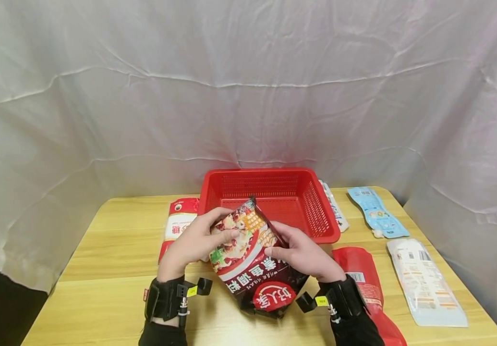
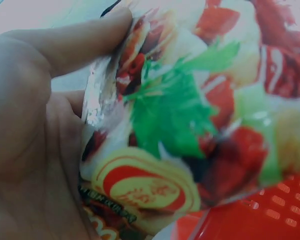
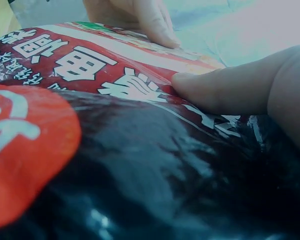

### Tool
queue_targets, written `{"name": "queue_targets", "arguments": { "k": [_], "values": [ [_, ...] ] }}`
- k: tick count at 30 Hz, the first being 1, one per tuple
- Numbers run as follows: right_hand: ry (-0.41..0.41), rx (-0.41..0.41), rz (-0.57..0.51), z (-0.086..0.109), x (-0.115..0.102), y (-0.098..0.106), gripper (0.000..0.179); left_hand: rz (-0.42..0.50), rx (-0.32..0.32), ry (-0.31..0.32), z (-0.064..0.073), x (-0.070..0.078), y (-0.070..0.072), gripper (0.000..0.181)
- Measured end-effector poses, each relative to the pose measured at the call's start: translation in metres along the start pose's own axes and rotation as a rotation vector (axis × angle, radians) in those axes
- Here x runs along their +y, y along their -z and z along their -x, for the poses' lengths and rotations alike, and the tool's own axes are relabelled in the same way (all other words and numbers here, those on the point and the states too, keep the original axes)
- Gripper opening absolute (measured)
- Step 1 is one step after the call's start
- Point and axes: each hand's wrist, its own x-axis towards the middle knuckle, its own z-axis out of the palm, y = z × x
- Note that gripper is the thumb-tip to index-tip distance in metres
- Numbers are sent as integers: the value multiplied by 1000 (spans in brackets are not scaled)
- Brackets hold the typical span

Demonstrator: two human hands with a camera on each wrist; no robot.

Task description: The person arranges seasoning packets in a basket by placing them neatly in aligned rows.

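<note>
Both hands grip one large glossy seasoning packet [image 1: 248,269], dark with a food picture and a red oval logo. It is tilted in front of the red basket [image 1: 270,175], overlapping its near rim in the head view. My left hand [image 1: 198,240] holds the picture end, thumb on the front and the other fingers behind. On the opposite edge my right hand [image 1: 306,252] pinches, its thumb pressing the printed face. The left wrist view shows the packet's green-leaf picture [image 2: 175,110] close up. In the right wrist view, the right thumb [image 3: 225,90] lies across the white lettering.
Left of the basket lies a red and white sugar packet [image 1: 179,218]. On the right are a light-blue spouted pouch [image 1: 375,211], a white pouch [image 1: 425,283] and a red pouch [image 1: 362,278]. Another whitish packet [image 1: 334,206] lies beside the basket. A pale curtain [image 1: 248,120] hangs behind the table.
</note>
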Motion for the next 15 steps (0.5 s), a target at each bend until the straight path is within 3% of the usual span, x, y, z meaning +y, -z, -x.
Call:
{"name": "queue_targets", "arguments": {
  "k": [8, 15],
  "values": [
    [-18, -23, -25, 0, 1, 1, 60, -13, 14, -44, 0, 2, 0, 30],
    [-59, 32, -91, 2, -1, 5, 63, -10, 113, -70, 2, 4, 2, 27]
  ]
}}
